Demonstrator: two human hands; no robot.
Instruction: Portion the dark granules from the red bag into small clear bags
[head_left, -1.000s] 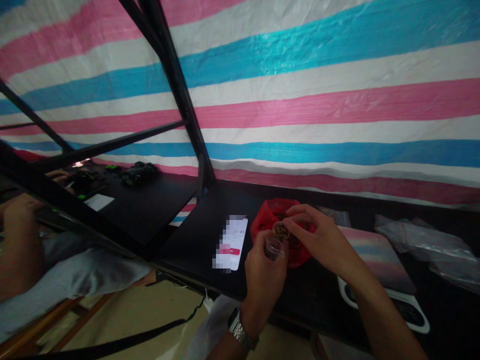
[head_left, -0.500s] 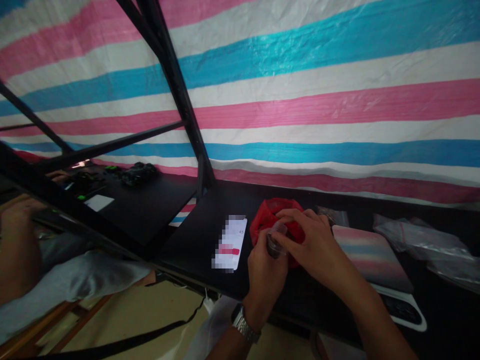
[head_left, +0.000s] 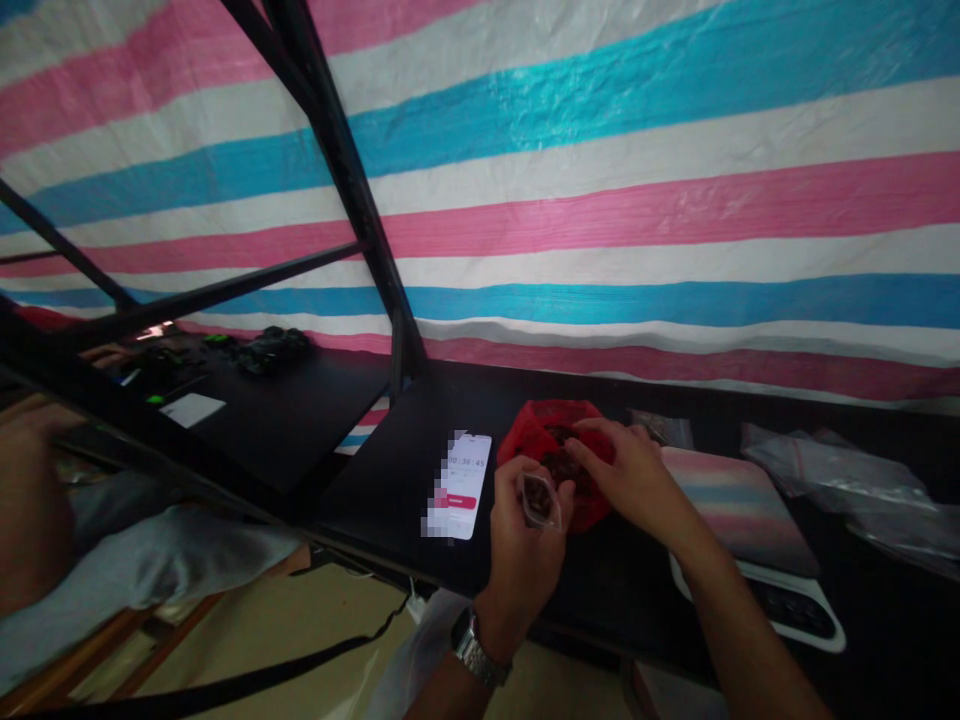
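My left hand is closed around a small clear plastic bag, its mouth spread and small brown pieces showing inside. Just behind it, a red bag lies open on the black table, with dark brown pieces in it. Over the red bag's right side, my right hand reaches in, thumb and forefinger bent close together at the pieces. Whatever is between those fingertips is too small to make out.
A lit phone lies left of the red bag. On the right are a white digital scale, a small filled clear bag and flat clear bags. Another person's arm is at the left table, beyond a black metal frame.
My right hand has left the small bag's mouth and moved into the red bag. My left hand has tilted the small bag, so its opening and contents show.
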